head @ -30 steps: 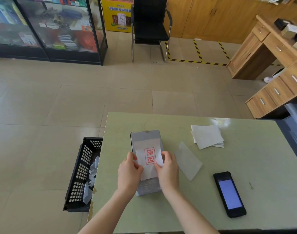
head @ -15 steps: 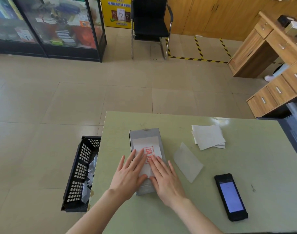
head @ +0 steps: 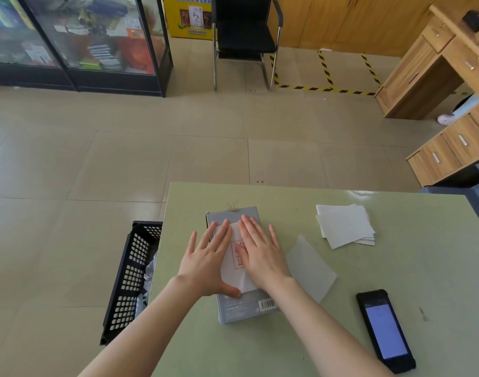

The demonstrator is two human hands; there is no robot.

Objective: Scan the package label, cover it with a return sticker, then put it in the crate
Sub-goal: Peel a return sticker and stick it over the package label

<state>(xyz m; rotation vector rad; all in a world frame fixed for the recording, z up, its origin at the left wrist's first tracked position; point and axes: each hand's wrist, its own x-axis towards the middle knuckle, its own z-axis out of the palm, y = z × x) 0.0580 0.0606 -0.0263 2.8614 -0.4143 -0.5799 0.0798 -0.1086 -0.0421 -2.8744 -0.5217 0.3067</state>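
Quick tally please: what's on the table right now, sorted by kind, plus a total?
Grey package: 1
Return sticker on the package: 1
Loose backing sheet: 1
Stack of white sheets: 1 (number of sheets unclear)
Handheld scanner: 1
Total: 5

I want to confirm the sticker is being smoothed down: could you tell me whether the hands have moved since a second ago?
Yes. Both hands, left hand and right hand, slid from the package's near end toward its far edge, flattened on the return sticker.
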